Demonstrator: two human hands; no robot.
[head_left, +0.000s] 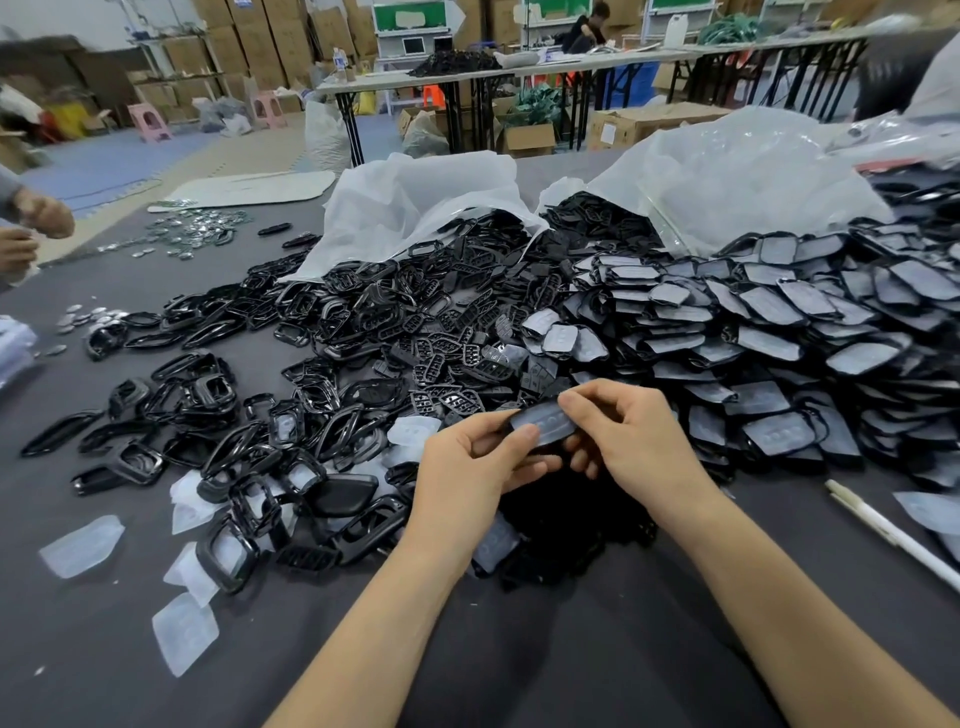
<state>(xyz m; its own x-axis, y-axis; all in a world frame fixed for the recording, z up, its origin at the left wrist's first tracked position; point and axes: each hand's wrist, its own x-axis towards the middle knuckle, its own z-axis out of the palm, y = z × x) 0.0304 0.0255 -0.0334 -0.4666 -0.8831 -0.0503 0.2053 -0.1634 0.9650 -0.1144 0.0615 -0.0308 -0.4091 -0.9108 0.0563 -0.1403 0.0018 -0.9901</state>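
- No text, brand or number is sharp enough to read.
- The carton (649, 124) beyond the bench (571, 649) bears a pale label, too blurred to read.
- The stacked boxes (228, 36) at the back wall show small stickers, illegible.
- The pad (545, 423) in the hands shows only raised bumps.

Workshop floor, assembly or packing. Heaps of black plastic shells (363, 332) just beyond your left hand (467, 462); cardboard cartons (249, 47) stacked far behind, beside long folding tables (597, 62).
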